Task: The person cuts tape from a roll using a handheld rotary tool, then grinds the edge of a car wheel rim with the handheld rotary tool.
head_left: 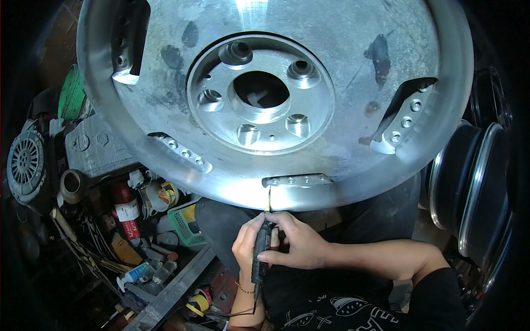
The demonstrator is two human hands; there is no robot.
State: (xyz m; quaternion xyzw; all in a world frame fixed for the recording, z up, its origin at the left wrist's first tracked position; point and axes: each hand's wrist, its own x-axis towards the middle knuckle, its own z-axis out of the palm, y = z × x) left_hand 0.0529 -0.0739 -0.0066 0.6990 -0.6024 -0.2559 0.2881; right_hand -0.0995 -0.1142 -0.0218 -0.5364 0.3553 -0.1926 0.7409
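A large grey metal wheel (353, 110) fills the upper view, with a round hub and bolt holes at its middle and slots near its rim. Both my hands are wrapped round a black pen-like rotary tool (259, 259), held upright below the wheel's near edge. My left hand (247, 243) grips it from the left side, partly hidden behind the tool. From the right, my right hand (301, 243) closes on its upper part. The tool's thin tip lies at the rim beside the left end of the nearest slot (298, 180); whether it touches cannot be told.
Several wheel rims (475, 187) stand at the right. On the left are a round grille-like part (26, 157), a grey metal casing (96, 144), a green basket (185, 227) and a metal bar (171, 295). A cable runs from the tool's lower end.
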